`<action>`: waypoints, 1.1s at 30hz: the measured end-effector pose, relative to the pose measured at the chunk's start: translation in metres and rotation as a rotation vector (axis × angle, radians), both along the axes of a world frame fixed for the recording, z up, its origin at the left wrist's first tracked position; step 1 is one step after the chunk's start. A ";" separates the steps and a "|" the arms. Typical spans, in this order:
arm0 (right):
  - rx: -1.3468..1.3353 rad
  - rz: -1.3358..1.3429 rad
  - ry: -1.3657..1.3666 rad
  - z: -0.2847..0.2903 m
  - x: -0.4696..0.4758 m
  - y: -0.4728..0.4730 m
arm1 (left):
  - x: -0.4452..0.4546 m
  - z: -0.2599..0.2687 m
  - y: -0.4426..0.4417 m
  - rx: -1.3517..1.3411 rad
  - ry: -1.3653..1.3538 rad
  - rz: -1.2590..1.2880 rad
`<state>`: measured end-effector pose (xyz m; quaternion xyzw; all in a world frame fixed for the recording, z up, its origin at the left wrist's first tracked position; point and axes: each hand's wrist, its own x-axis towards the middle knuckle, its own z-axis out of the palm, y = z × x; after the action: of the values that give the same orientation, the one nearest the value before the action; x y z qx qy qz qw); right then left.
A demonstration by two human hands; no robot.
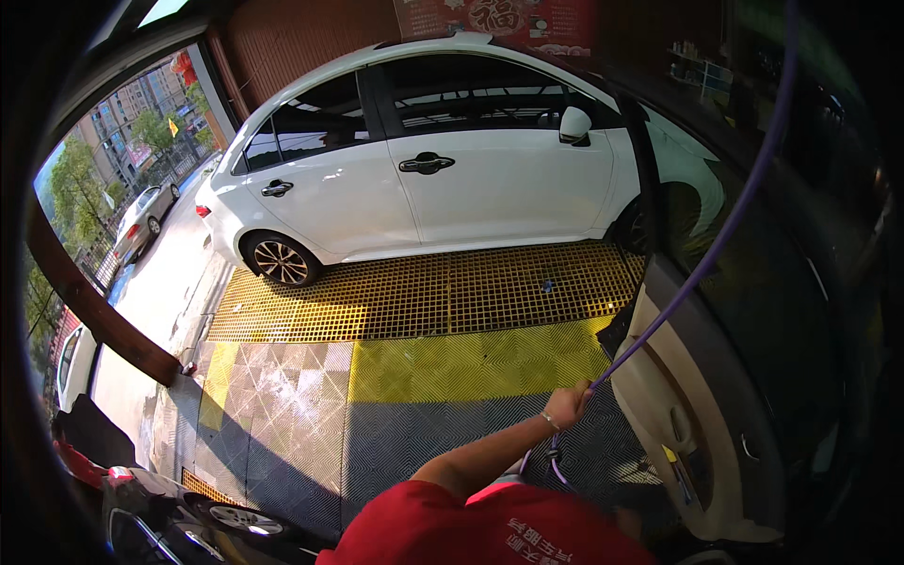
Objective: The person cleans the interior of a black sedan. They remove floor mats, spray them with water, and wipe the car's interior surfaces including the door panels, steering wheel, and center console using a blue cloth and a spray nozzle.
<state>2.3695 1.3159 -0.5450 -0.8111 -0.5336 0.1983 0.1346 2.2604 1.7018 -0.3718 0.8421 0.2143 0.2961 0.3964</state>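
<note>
My left hand (568, 406) is closed around a purple hose (678, 300), my left arm reaching forward and to the right from a red shirt. From the hand, the hose rises in a long curve to the upper right. Below the hand, a thinner-looking purple length hangs beside my forearm, partly hidden by it. My right hand is not in view; only a dim patch that may be part of the right arm shows at the lower right. Close to the hose stands an open car door (650, 385) with a beige inner panel and items in its pocket.
A white sedan (494, 183) stands ahead, beside yellow floor grating (424, 296). Ribbed grey and yellow floor tiles (452, 438) lie nearer me. A dark car (191, 522) is at the lower left. A brown post (134, 346) borders the sunlit road, where other cars stand.
</note>
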 end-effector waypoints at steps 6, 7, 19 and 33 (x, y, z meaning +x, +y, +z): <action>-0.114 -0.264 0.192 0.053 -0.016 0.036 | 0.104 0.192 0.038 0.060 -0.648 0.036; -0.265 -0.282 0.266 0.069 -0.014 0.042 | 0.109 0.186 0.052 0.112 -0.611 0.096; -0.419 -0.380 0.298 0.129 -0.043 0.007 | -0.301 -0.230 -0.007 -0.089 1.868 -0.333; -0.321 -0.322 0.289 0.128 -0.033 -0.022 | -0.082 -0.109 -0.082 -0.120 1.174 -0.992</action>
<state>2.3364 1.2940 -0.4175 -0.8598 -0.3345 0.3701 0.1091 2.1779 1.6196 -0.4811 0.8359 0.0024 -0.4237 0.3490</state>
